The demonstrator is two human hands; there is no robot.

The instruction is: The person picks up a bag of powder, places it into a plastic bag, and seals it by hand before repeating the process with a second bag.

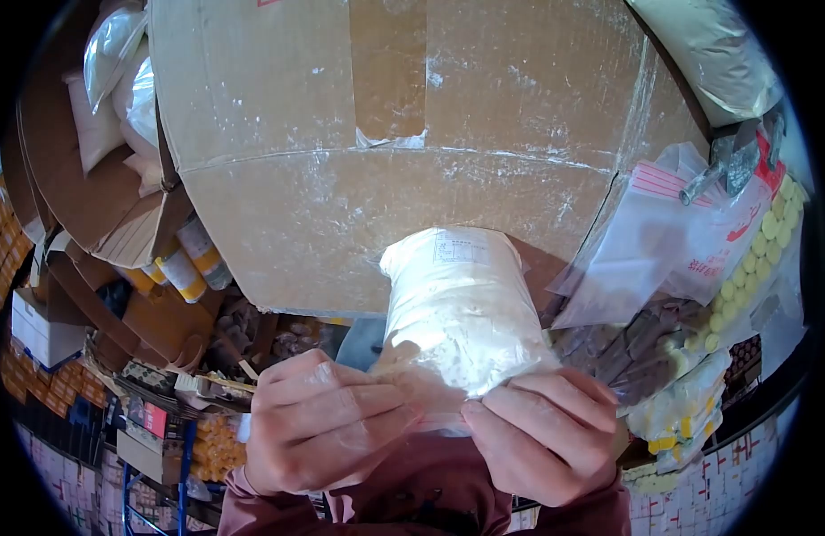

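Note:
A clear plastic bag of white powder (pixel 457 304) lies with its far end on the cardboard surface, a printed label near that end. Its near end, a zip-type edge with a reddish strip, points toward my body. My left hand (pixel 328 424) pinches the left side of that edge between thumb and fingers. On the right side, my right hand (pixel 547 433) pinches the same edge, fingers curled. Both hands show traces of white powder. Some of the bag's mouth is hidden behind my fingers.
Powder-dusted cardboard (pixel 278 232) spreads ahead of me. Flat zip bags with red stripes (pixel 622 241) lie at the right, near a row of pale yellow round items (pixel 770 232). A large filled bag (pixel 712 58) sits at upper right. A carton of filled bags (pixel 117 89) stands left.

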